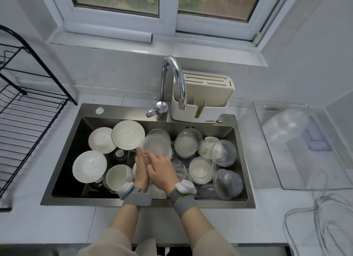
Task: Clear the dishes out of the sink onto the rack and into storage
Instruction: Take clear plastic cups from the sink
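Note:
The steel sink [63, 160] is full of dishes: white plates [128, 134], a white bowl [89, 166], a white cup [117, 177], and several clear glass bowls [228, 183]. My left hand [141, 169] and my right hand [162, 171] are together over the middle of the sink. Both hold the near rim of a clear glass bowl [157, 145], which is tilted up. The fingers of my right hand curl over the rim; my left hand lies against it from the left. The black wire rack [24, 118] stands on the counter to the left.
A chrome tap [173, 80] arches over the back of the sink. A cream knife and utensil holder [202, 99] sits behind it. A clear plastic box [298, 145] and cables [321, 217] lie on the counter to the right. Window above.

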Motion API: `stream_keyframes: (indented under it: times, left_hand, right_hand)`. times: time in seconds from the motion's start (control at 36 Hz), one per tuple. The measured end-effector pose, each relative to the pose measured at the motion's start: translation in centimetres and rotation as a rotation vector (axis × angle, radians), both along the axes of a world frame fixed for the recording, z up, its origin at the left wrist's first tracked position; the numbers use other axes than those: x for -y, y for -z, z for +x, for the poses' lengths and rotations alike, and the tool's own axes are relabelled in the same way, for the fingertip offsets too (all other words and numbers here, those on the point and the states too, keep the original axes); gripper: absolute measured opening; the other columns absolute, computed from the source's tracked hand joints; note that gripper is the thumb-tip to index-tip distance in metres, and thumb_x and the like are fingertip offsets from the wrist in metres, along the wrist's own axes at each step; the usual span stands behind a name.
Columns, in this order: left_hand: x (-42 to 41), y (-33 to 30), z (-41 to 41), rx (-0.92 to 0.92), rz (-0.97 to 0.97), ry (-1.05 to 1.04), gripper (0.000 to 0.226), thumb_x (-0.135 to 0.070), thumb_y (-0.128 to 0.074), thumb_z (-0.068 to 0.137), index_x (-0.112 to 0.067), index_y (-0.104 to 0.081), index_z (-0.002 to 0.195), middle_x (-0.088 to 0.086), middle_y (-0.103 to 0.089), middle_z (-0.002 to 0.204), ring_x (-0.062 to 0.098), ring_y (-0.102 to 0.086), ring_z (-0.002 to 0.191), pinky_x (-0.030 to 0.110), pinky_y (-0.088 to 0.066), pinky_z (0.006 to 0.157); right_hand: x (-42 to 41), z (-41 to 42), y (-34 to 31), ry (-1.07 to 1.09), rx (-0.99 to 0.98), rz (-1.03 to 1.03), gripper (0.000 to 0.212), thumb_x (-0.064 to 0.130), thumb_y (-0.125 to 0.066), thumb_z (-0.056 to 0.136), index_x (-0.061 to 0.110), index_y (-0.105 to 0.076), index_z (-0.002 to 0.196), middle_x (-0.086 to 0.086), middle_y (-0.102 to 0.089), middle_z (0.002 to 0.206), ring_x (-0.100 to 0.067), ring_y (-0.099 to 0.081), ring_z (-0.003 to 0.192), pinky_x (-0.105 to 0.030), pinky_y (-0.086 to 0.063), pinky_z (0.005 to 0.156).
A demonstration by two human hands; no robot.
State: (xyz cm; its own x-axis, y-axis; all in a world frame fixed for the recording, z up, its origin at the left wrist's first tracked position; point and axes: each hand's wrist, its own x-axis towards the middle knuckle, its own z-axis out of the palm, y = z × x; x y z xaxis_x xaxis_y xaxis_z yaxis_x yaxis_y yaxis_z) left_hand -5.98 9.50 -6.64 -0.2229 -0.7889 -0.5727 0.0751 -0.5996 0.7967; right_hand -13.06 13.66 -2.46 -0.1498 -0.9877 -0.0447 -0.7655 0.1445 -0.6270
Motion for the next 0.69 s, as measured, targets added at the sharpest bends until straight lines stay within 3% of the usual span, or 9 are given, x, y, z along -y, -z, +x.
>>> stream_keyframes:
  times: [0.11, 0.19, 0.28, 0.33, 0.36, 0.42, 0.5, 0.61, 0.69]
  left_hand:
    - [0.5, -1.1, -0.2, 0.048, 0.002, -0.036, 0.117, -0.087, -0.056, 0.059, 0.005, -0.044, 0.130, 0.020, -0.052, 0.112, 0.041, -0.053, 0.119, 0.054, -0.039, 0.107]
    - [0.2, -2.0, 0.0, 0.168, -0.027, -0.020, 0.067, -0.052, -0.059, 0.086, -0.004, -0.046, 0.131, 0.020, -0.055, 0.123, 0.025, -0.059, 0.103, 0.041, -0.046, 0.097]
    - [0.3, -1.5, 0.6, 0.302, -0.033, 0.023, 0.039, -0.015, -0.044, 0.099, 0.008, -0.042, 0.131, 0.028, -0.043, 0.132, 0.038, -0.049, 0.108, 0.032, -0.045, 0.085]
    - [0.5, -1.3, 0.9, 0.328, -0.056, 0.019, 0.033, -0.001, -0.039, 0.101, 0.013, -0.039, 0.131, 0.029, -0.040, 0.134, 0.039, -0.046, 0.104, 0.019, -0.050, 0.069]
    - [0.5, -1.5, 1.0, 0.354, -0.084, 0.019, 0.034, -0.003, -0.040, 0.101, 0.011, -0.039, 0.131, 0.027, -0.041, 0.133, 0.033, -0.046, 0.098, 0.014, -0.050, 0.064]
    - [0.5, -2.0, 0.8, 0.366, -0.083, 0.007, 0.037, -0.012, -0.046, 0.099, 0.001, -0.042, 0.133, 0.020, -0.049, 0.125, 0.025, -0.049, 0.098, 0.018, -0.051, 0.075]
    - [0.0, -2.2, 0.2, 0.324, -0.005, -0.038, 0.041, -0.018, -0.049, 0.093, -0.010, -0.044, 0.133, 0.011, -0.056, 0.107, 0.029, -0.054, 0.103, 0.049, -0.052, 0.092]
    - [-0.4, -2.2, 0.2, 0.382, 0.009, -0.093, 0.036, -0.019, -0.045, 0.094, -0.007, -0.045, 0.128, 0.013, -0.053, 0.110, 0.030, -0.051, 0.097, 0.034, -0.049, 0.066]
    - [-0.1, -2.1, 0.8, 0.393, 0.040, -0.149, 0.037, -0.024, -0.044, 0.095, -0.008, -0.044, 0.128, 0.010, -0.050, 0.106, 0.032, -0.052, 0.099, 0.047, -0.055, 0.080]
  right_hand:
    - [0.0, -0.4, 0.1, -0.010, 0.017, 0.051, 0.046, 0.019, -0.039, 0.085, 0.016, -0.048, 0.129, -0.017, -0.066, 0.104, -0.035, -0.055, 0.097, -0.040, -0.037, 0.087]
    - [-0.1, -0.7, 0.2, -0.029, 0.024, 0.079, 0.039, 0.018, -0.041, 0.086, 0.010, -0.053, 0.122, -0.016, -0.064, 0.102, -0.034, -0.053, 0.098, -0.042, -0.038, 0.090]
    - [-0.9, -0.7, 0.5, 0.025, -0.027, -0.029, 0.040, 0.019, -0.043, 0.078, 0.014, -0.059, 0.115, -0.005, -0.062, 0.107, -0.024, -0.051, 0.105, -0.039, -0.034, 0.099]
    - [-1.6, -0.9, 1.0, 0.185, -0.094, -0.119, 0.042, 0.017, -0.046, 0.077, 0.017, -0.060, 0.117, -0.001, -0.061, 0.113, -0.021, -0.050, 0.113, -0.037, -0.032, 0.104]
    - [-2.0, -1.1, 1.2, 0.277, -0.108, -0.132, 0.042, 0.016, -0.048, 0.079, 0.018, -0.059, 0.119, -0.001, -0.060, 0.116, -0.020, -0.049, 0.115, -0.035, -0.032, 0.105]
    - [-2.5, -1.4, 1.5, 0.386, -0.104, -0.093, 0.041, 0.015, -0.050, 0.083, 0.019, -0.058, 0.123, 0.000, -0.059, 0.121, -0.020, -0.050, 0.117, -0.034, -0.034, 0.105]
    - [-3.2, -1.5, 2.2, 0.392, -0.147, -0.047, 0.046, 0.015, -0.051, 0.086, 0.018, -0.053, 0.132, -0.002, -0.055, 0.129, -0.021, -0.051, 0.118, -0.032, -0.036, 0.104]
    - [-4.0, -2.0, 2.6, 0.580, -0.066, -0.108, 0.045, 0.017, -0.056, 0.090, 0.014, -0.050, 0.134, -0.007, -0.052, 0.129, -0.022, -0.051, 0.114, -0.035, -0.043, 0.097]
    - [-4.3, -3.0, 3.0, 0.667, -0.001, 0.052, 0.045, 0.027, -0.052, 0.094, 0.017, -0.044, 0.138, -0.006, -0.049, 0.135, -0.024, -0.047, 0.124, -0.035, -0.036, 0.102]
